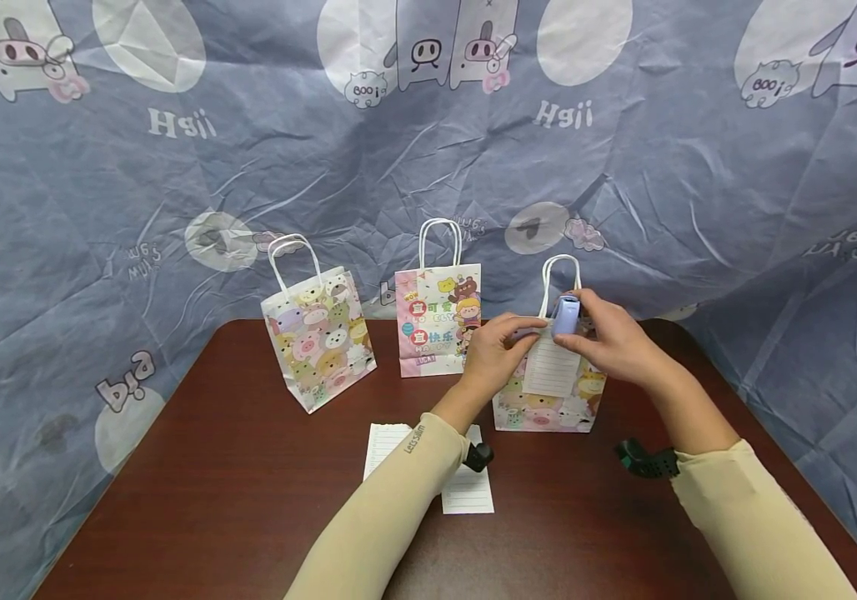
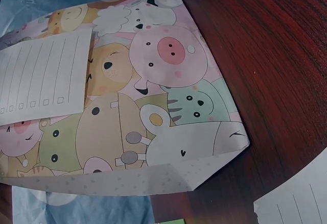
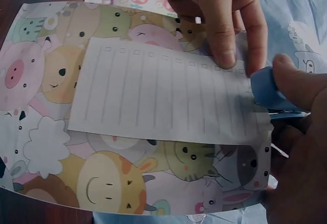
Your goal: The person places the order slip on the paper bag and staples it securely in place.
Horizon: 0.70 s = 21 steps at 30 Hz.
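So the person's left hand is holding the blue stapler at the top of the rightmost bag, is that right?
Not quite: the head view shows the right hand holding the blue stapler at the top of the rightmost bag. The left hand touches the lined paper there.

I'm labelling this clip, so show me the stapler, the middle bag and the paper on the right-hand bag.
Stapler [image 1: 566,318]: head view, middle of its casing.
Middle bag [image 1: 436,323]: head view, printed front.
Paper [image 3: 158,94]: right wrist view, its lined face.

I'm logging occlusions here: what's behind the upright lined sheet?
An animal-print paper bag: its cartoon faces show around the lined sheet. The print directly behind the sheet is covered.
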Available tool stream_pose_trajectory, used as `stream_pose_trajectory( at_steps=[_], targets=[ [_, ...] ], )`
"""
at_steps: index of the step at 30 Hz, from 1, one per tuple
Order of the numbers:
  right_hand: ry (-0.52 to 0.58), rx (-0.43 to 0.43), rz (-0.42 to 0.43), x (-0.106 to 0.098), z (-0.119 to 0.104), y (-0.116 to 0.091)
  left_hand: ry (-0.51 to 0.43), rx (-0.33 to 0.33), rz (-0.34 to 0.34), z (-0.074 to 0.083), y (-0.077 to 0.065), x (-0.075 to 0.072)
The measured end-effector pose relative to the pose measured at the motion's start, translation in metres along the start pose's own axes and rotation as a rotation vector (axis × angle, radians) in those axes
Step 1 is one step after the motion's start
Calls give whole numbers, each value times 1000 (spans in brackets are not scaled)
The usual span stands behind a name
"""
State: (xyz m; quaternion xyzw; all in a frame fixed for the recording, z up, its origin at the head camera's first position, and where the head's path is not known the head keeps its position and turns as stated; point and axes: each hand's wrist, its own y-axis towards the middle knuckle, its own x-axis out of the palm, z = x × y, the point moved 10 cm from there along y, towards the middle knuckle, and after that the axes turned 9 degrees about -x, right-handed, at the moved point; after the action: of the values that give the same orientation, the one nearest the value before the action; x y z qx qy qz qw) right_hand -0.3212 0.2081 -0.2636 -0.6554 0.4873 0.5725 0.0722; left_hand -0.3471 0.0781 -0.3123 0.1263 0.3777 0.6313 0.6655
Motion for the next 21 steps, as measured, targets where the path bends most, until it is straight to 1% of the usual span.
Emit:
stream_pose_trajectory(
  at_steps=[5, 11, 14, 21],
  targets=[
    [-30, -52, 25, 1, -5, 1, 7, 0, 9, 0, -1, -1],
    [-83, -111, 83, 0, -9, 4, 14, 1, 14, -1, -1, 0],
    [-74, -115, 113, 3, -7, 3, 18, 6, 15, -1, -1, 0],
    [-45, -91, 168, 8, 1, -2, 19, 9, 19, 0, -1, 0]
  ],
)
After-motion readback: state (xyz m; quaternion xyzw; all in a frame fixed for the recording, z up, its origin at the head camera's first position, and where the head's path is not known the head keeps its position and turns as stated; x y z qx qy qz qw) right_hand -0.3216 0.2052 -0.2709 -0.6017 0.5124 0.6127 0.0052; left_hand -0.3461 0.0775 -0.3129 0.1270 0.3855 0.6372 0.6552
